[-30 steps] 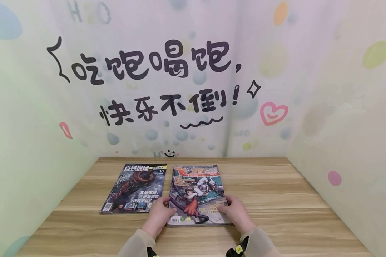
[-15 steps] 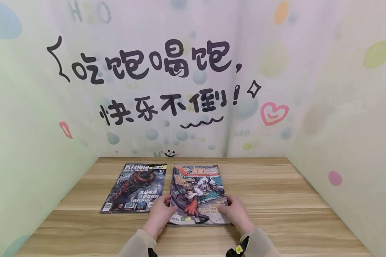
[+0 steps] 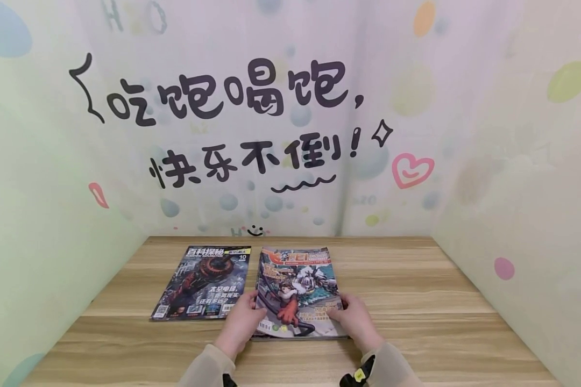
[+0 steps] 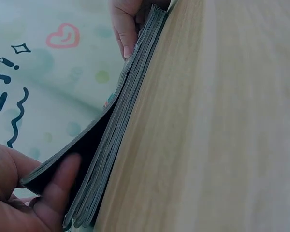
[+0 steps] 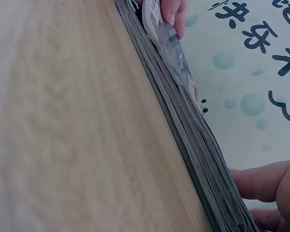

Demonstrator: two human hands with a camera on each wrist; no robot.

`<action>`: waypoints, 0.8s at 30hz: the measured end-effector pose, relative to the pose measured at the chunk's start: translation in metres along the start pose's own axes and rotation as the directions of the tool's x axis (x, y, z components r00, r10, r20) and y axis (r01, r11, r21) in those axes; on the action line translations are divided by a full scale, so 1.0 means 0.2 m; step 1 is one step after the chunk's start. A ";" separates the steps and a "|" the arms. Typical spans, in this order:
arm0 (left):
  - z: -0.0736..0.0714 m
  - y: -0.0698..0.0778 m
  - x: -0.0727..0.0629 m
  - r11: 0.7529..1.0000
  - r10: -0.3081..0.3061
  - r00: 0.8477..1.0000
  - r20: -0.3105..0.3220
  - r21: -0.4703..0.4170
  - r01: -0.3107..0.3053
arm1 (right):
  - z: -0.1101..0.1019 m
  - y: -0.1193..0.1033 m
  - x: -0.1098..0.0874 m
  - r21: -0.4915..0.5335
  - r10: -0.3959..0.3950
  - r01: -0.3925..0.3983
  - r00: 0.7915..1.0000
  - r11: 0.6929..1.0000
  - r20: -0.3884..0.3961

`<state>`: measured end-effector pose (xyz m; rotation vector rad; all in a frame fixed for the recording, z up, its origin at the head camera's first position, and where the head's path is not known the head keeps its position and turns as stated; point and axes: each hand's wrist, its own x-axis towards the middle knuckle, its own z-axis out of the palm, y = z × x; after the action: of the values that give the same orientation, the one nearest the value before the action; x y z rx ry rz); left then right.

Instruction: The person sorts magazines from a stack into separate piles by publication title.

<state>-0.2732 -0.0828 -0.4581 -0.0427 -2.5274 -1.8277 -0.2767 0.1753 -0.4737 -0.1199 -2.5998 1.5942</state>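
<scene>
A stack of magazines [image 4: 117, 137] lies on the wooden table, a colorful comic-style magazine [image 3: 297, 290] uppermost. My left hand [image 3: 240, 322] pinches the near left corner of that top magazine, thumb above and a finger beneath. In the left wrist view the corner is bent up, leaving a dark gap above the other magazines. My right hand [image 3: 359, 323] grips the stack's right edge, its thumb on the cover. In the right wrist view the right hand [image 5: 275, 193] is beside the stacked page edges, and the left hand [image 5: 174, 14] shows at the far end.
Another magazine [image 3: 205, 285] with a dark space-themed cover lies flat just left of the stack. The wooden table [image 3: 416, 301] meets a patterned back wall [image 3: 290, 215] with black lettering, and side walls rise left and right.
The top magazine's left edge has lifted slightly and shifted a little to the right under the left hand. The right hand holds its place, and the other magazine has not moved.
</scene>
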 end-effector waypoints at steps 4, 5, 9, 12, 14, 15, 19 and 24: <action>0.00 -0.03 0.01 0.995 -0.033 0.999 0.019 -0.098 0.035 | 0.00 -0.01 0.00 0.004 0.004 -0.004 1.000 1.000 0.001; 0.00 -0.04 0.01 0.991 -0.041 0.999 0.023 -0.128 0.044 | 0.00 -0.01 0.00 0.007 0.007 -0.007 1.000 1.000 0.002; 0.00 -0.05 0.02 0.955 -0.065 0.996 0.056 -0.285 0.078 | 0.00 -0.01 0.00 0.026 0.007 -0.007 1.000 1.000 -0.004; 0.00 -0.06 0.02 0.922 -0.067 0.994 0.087 -0.375 0.095 | 0.00 -0.01 0.00 0.050 0.015 -0.015 1.000 0.999 -0.012; 0.00 -0.06 0.01 0.904 -0.072 0.992 0.101 -0.413 0.108 | 0.00 -0.01 0.00 0.062 0.027 -0.026 0.999 0.998 -0.016; 0.00 -0.06 0.01 0.898 -0.073 0.992 0.105 -0.426 0.112 | 0.00 -0.01 0.00 0.072 0.035 -0.034 0.999 0.997 -0.014; 0.00 -0.06 0.01 0.880 -0.087 0.990 0.107 -0.457 0.127 | -0.01 -0.02 0.00 0.110 0.072 -0.071 0.997 0.991 0.001; -0.01 -0.05 0.00 0.871 -0.096 0.990 0.104 -0.472 0.134 | -0.03 -0.03 0.00 0.140 0.109 -0.110 0.994 0.984 0.017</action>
<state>-0.2745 -0.0872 -0.4677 0.0312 -2.0888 -2.5015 -0.2760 0.1771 -0.4661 -0.2502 -2.5176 1.8125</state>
